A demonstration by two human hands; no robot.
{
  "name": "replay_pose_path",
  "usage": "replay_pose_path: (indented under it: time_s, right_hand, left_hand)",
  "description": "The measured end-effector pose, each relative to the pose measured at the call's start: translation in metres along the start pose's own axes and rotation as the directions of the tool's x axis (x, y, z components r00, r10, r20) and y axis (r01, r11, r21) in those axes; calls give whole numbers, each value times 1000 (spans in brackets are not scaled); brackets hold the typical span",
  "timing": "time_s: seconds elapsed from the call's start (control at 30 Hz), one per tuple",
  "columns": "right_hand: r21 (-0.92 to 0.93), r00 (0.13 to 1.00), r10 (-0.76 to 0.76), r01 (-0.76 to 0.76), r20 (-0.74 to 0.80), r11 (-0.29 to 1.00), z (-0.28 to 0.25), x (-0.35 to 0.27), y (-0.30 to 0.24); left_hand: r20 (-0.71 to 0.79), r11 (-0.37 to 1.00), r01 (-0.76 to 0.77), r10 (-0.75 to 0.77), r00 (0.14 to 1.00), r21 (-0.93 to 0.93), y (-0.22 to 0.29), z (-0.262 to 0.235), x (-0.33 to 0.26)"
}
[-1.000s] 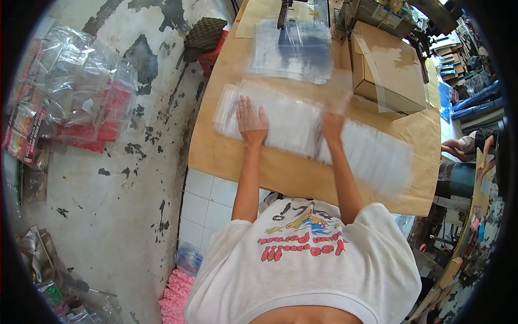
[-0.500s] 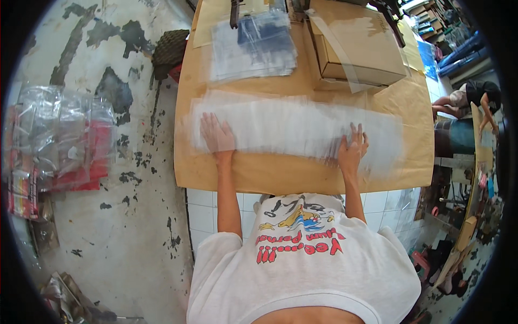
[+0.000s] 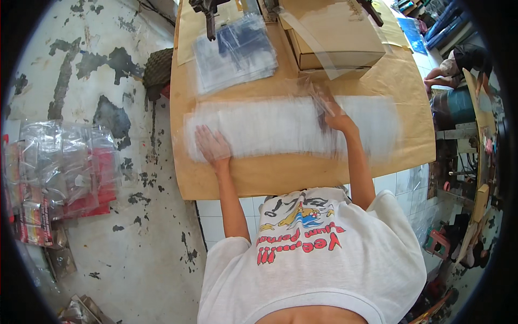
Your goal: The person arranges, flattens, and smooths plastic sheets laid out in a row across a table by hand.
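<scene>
Shifted leftward toward the far edge of the row of translucent sheets (image 3: pixel 264 127), the right hand (image 3: pixel 334 114), too blurred to tell if gripping, is near the carton (image 3: pixel 337 40), while the left hand (image 3: pixel 214 146) lies flat, fingers extended, on the row's left end, bare brown tabletop (image 3: pixel 270 175) bordering the near side.

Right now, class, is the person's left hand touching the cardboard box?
No, the left hand lies flat on the pale plastic sheets, well apart from the cardboard box.

The right hand (image 3: pixel 336 115) has shifted leftward across the plastic sheets (image 3: pixel 264 127), nearer the cardboard box (image 3: pixel 340 40).
</scene>
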State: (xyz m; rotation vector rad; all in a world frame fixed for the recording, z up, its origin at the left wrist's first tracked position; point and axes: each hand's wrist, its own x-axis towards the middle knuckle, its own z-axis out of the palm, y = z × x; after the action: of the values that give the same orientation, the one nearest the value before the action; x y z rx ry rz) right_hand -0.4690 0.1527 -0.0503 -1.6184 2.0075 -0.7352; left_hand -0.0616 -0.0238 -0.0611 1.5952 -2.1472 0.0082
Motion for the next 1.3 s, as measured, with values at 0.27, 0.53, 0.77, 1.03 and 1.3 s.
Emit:
replay_pose_path:
  time_s: [0.27,0.53,0.77,1.03,1.3]
  right_hand:
    - [-91,807,129,-220,-577,971,-23,15,1]
    - [635,593,444,151,-671,758,-118,-81,13]
    - [63,687,248,-283,-683,957,-142,-147,64]
    - [-265,873,112,-263,-474,928,-106,-129,96]
    - [-337,912,145,-284,-383,898,-106,-148,125]
  left_hand:
    - [-3,1000,-4,4,1000,-22,-1,5,3]
    - [69,994,85,-89,994,62,-23,12,13]
    - [34,955,246,-255,966,163,-23,-1,44]
    - [60,989,45,-54,997,141,-55,-2,34]
    - [725,986,-73,161,669,-152,-55,-100,-18]
